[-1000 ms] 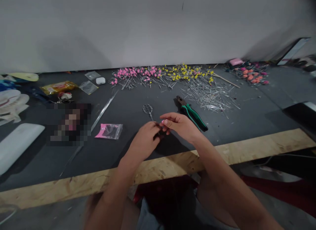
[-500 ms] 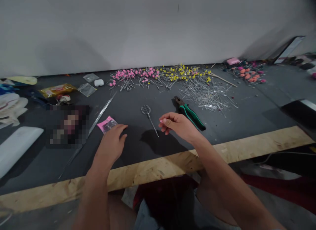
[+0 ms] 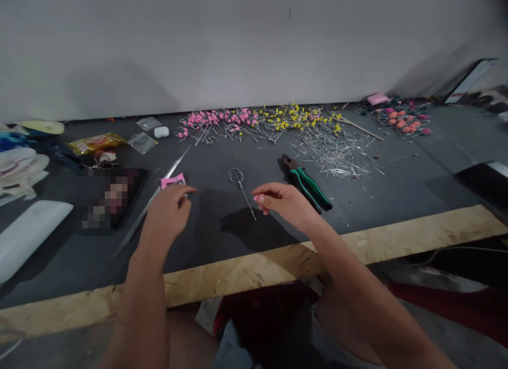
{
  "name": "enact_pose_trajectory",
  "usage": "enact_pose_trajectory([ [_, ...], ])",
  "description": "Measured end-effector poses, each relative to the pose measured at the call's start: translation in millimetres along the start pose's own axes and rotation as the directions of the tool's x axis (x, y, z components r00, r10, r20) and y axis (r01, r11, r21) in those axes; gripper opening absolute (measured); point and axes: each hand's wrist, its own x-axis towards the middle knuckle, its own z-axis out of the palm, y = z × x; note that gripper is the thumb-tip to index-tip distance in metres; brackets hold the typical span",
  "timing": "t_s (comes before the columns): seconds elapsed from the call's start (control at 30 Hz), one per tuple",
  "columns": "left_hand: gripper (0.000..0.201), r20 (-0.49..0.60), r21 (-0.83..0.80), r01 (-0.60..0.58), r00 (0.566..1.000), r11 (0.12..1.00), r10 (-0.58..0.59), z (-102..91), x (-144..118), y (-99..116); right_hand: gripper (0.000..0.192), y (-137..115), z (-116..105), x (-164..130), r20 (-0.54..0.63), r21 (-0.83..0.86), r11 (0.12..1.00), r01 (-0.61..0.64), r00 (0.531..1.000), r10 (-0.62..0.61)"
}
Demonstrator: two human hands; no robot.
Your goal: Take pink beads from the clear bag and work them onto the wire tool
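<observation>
- Wire racket (image 3: 236, 175): flat between hands.
- Right hand (image 3: 289, 204): right of racket, pinching pink bit (image 3: 256, 198), likely fingertip-held because tiny.
- Left hand (image 3: 165, 209): left of racket, over pink-topped bag (image 3: 173, 180); grip hidden, can't tell.

Your racket's (image 3: 240, 186) lying on the table (image 3: 214, 231), pliers (image 3: 298, 173) are sitting right of it, bag's (image 3: 173, 180) kinda sitting left, wires (image 3: 337, 155) are lying further back.
</observation>
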Motion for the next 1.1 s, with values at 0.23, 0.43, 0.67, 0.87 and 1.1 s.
enact_pose_trajectory([
  [0.23, 0.036, 0.136, 0.049, -0.044, 0.990, 0.998, 0.037, 24.4, 5, 22, 0.020, 3, 1, 3, -0.021, 0.008, 1.000, -0.008, 1.000, 0.008],
  [0.43, 0.037, 0.094, -0.256, 0.019, 0.996, 0.966, 0.006, 17.5, 4, 45, 0.022, 2, 4, 0, -0.020, 0.050, 0.999, -0.020, 1.000, 0.021],
  [0.67, 0.022, 0.034, -0.518, -0.201, 0.966, 0.831, 0.255, 27.0, -7, 87, 0.025, 0, 7, -1, 0.030, 0.083, 0.996, -0.037, 0.999, 0.034],
  [0.87, 0.018, -0.040, -0.497, -0.216, 0.973, 0.840, 0.227, 31.1, -11, 87, 0.024, -2, 8, -1, 0.035, 0.150, 0.987, -0.063, 0.998, 0.058],
  [1.1, 0.034, -0.014, -0.421, -0.009, 1.000, 0.907, 0.003, 22.8, -3, 59, 0.022, 0, 7, 1, -0.047, 0.109, 0.990, -0.094, 0.994, 0.100],
])
